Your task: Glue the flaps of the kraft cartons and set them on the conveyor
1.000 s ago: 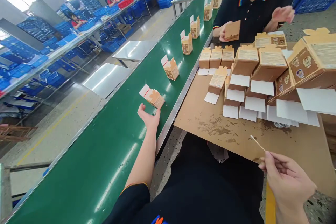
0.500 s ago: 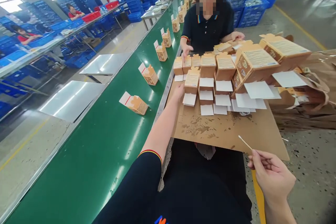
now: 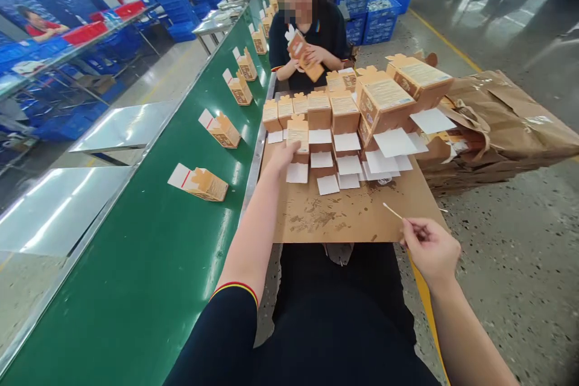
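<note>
My left hand [image 3: 283, 157] is closed on the side of a small brown cardboard box [image 3: 298, 131], its thumb on the printed front. A white flap hangs from the bottom of that box. Behind and to the right stand several more boxes [image 3: 345, 113] with scalloped top flaps and white lower flaps, some of them stacked. Pinched in the fingers of my right hand [image 3: 432, 248] is a thin cotton swab [image 3: 392, 211], pointing up and left over the front of the cardboard-covered table [image 3: 312, 217].
On my left runs a green conveyor belt [image 3: 181, 265] carrying a row of open boxes [image 3: 210, 185]. Across the table a co-worker [image 3: 332, 33] holds a box [image 3: 307, 55] in both hands. A brown-paper-wrapped stack [image 3: 511, 114] lies to the right, with blue crates [image 3: 382, 17] beyond.
My left hand has come onto the front of the box and grips it. The co-worker has picked up a box. My view has swung right; the swab stays in my right hand.
</note>
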`<state>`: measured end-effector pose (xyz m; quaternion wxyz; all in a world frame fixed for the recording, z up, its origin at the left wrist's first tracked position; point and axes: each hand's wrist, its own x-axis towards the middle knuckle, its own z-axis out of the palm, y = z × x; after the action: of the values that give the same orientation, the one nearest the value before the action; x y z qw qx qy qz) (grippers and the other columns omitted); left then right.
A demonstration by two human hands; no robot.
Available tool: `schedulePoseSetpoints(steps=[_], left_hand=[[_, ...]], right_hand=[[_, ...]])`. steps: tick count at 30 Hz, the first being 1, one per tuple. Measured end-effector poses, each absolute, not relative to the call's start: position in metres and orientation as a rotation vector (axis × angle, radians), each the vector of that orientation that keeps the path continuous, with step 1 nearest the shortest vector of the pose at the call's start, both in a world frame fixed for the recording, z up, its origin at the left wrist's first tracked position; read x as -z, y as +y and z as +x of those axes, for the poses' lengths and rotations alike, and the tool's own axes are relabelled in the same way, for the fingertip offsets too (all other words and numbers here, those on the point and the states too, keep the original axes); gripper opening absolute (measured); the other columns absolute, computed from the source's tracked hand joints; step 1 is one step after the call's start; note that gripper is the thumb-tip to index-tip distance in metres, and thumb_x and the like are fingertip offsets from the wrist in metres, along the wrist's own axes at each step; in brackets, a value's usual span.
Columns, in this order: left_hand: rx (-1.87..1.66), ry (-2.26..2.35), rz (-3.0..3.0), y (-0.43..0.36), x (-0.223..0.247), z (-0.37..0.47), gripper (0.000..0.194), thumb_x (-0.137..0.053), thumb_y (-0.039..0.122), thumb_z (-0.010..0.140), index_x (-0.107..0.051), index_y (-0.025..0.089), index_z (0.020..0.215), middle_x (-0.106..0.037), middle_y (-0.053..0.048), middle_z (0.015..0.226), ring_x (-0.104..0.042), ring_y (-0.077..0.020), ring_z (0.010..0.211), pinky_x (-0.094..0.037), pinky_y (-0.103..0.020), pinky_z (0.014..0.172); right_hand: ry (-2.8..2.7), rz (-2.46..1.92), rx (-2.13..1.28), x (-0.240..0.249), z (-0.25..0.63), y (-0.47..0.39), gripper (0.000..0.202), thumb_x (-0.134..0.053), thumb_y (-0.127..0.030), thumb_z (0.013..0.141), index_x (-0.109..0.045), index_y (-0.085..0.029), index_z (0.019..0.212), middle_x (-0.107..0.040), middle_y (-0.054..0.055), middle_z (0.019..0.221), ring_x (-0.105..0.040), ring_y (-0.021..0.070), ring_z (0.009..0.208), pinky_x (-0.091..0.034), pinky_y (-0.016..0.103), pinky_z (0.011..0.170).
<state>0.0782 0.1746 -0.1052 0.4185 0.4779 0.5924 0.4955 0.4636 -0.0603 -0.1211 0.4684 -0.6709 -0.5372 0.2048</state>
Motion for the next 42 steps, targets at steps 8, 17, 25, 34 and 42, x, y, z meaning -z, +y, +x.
schedulePoseSetpoints(steps=[8, 17, 25, 34, 42], left_hand=[[-1.496, 1.153, 0.838, 0.051, 0.091, 0.064, 0.065, -0.094, 0.044, 0.078, -0.076, 0.027, 0.139, -0.079, -0.011, 0.151, -0.064, -0.0403, 0.156, -0.052, -0.058, 0.131], [-1.26, 1.209, 0.723, -0.036, 0.129, 0.092, 0.087, -0.112, 0.041, 0.064, -0.07, 0.024, 0.138, -0.08, -0.016, 0.148, -0.073, -0.042, 0.145, -0.057, -0.062, 0.127], [-1.249, 1.357, 0.78, -0.026, 0.147, 0.099, 0.086, -0.114, 0.048, 0.057, -0.066, 0.025, 0.126, -0.082, -0.016, 0.139, -0.079, -0.0399, 0.134, -0.063, -0.062, 0.119], [-1.189, 1.39, 0.866, -0.028, 0.137, 0.096, 0.08, -0.112, 0.051, 0.064, -0.066, 0.025, 0.124, -0.081, -0.016, 0.142, -0.079, -0.0386, 0.135, -0.064, -0.061, 0.118], [-1.186, 1.41, 0.879, -0.027, 0.133, 0.1, 0.082, -0.114, 0.051, 0.058, -0.064, 0.025, 0.117, -0.082, -0.016, 0.137, -0.079, -0.0392, 0.133, -0.063, -0.061, 0.118]], right_hand=[[-1.766, -1.964, -0.297, 0.09, 0.49, 0.034, 0.015, -0.065, -0.031, 0.096, -0.074, -0.023, 0.088, -0.082, 0.013, 0.086, -0.081, 0.0308, 0.084, -0.062, 0.04, 0.082], [-2.067, -1.959, -0.297, 0.097, 0.479, 0.084, 0.029, -0.056, -0.022, 0.104, -0.073, -0.016, 0.082, -0.079, 0.014, 0.082, -0.077, 0.0231, 0.08, -0.052, 0.032, 0.078], [-1.571, -1.793, -0.312, 0.1, 0.499, 0.021, 0.025, -0.077, -0.038, 0.101, -0.075, -0.022, 0.083, -0.075, 0.007, 0.07, -0.073, 0.0198, 0.064, -0.057, 0.03, 0.067], [-1.736, -1.28, -0.751, 0.15, 0.366, -0.084, 0.024, -0.066, -0.033, 0.107, -0.076, -0.026, 0.087, -0.077, 0.003, 0.074, -0.07, 0.0176, 0.061, -0.063, 0.03, 0.061], [-1.936, -1.142, -0.678, 0.174, 0.35, -0.085, 0.025, -0.06, -0.024, 0.111, -0.073, -0.026, 0.09, -0.073, 0.002, 0.072, -0.067, 0.0173, 0.061, -0.059, 0.03, 0.063]])
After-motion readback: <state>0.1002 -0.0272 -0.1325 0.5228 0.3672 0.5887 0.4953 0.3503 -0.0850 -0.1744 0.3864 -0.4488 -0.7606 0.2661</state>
